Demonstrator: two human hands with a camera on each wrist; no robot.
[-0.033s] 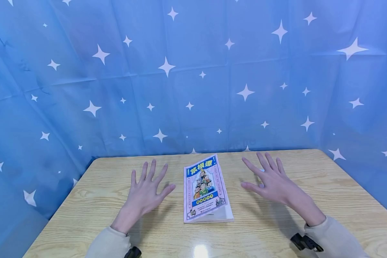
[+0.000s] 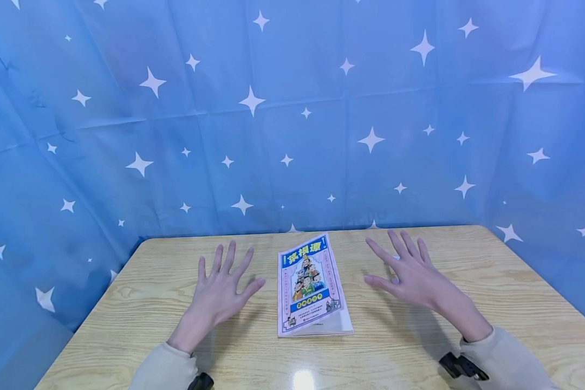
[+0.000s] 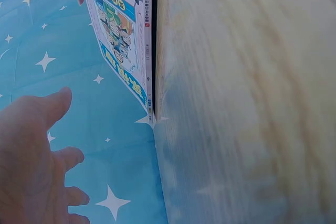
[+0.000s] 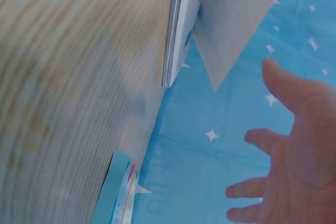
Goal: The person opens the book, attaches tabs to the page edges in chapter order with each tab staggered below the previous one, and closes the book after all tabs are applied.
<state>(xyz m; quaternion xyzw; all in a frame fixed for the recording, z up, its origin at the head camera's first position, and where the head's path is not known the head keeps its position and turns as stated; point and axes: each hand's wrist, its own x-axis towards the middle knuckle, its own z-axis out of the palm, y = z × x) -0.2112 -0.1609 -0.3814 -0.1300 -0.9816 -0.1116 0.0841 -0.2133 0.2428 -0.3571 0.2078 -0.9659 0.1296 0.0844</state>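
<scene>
**Surfaces on and around the table**

The table (image 2: 419, 346) has a pale wood-grain top with a smooth, glossy finish (a bright lamp glare sits on its near edge). The book (image 2: 310, 284) in the middle is paper, its printed cover slightly shiny and flat. The blue backdrop (image 2: 292, 119) with white stars looks like thin cloth or plastic sheeting, creased in fold lines. The sleeves (image 2: 504, 360) at the near edge are soft, matt, beige fabric.
</scene>
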